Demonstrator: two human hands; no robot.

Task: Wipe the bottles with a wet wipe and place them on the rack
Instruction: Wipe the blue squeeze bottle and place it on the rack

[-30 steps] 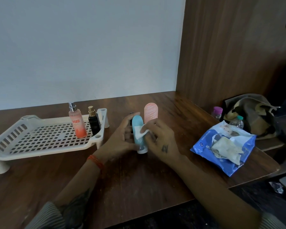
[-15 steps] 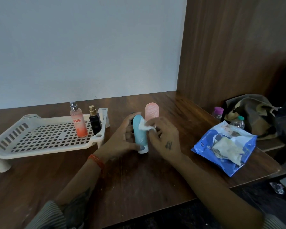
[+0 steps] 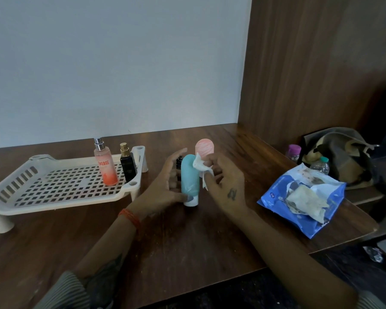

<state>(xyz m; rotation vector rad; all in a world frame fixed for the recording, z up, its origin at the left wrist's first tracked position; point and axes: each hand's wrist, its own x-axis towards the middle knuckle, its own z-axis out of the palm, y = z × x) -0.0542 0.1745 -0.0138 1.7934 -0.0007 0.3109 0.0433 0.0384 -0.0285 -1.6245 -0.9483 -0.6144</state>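
A teal squeeze bottle [image 3: 189,177] stands cap-down on the wooden table. My left hand [image 3: 165,188] steadies it from the left, thumb at its white cap. My right hand [image 3: 226,184] pinches a crumpled white wet wipe [image 3: 201,167] against the bottle's upper right side. A pink bottle [image 3: 205,147] stands just behind, and a small dark bottle [image 3: 179,162] is mostly hidden behind my left fingers. On the cream perforated rack [image 3: 60,186] at the left stand an orange-pink spray bottle [image 3: 105,169] and a black perfume bottle [image 3: 127,165].
A blue wet wipe pack [image 3: 299,204], open with wipes spilling out, lies at the right near the table edge. Beyond it sit a bag [image 3: 341,157] and two capped bottles [image 3: 294,151]. A wooden panel rises at the right, a white wall behind.
My right hand has slid the wipe upward along the teal bottle, from its middle to near its top. The left hand keeps steadying the bottle.
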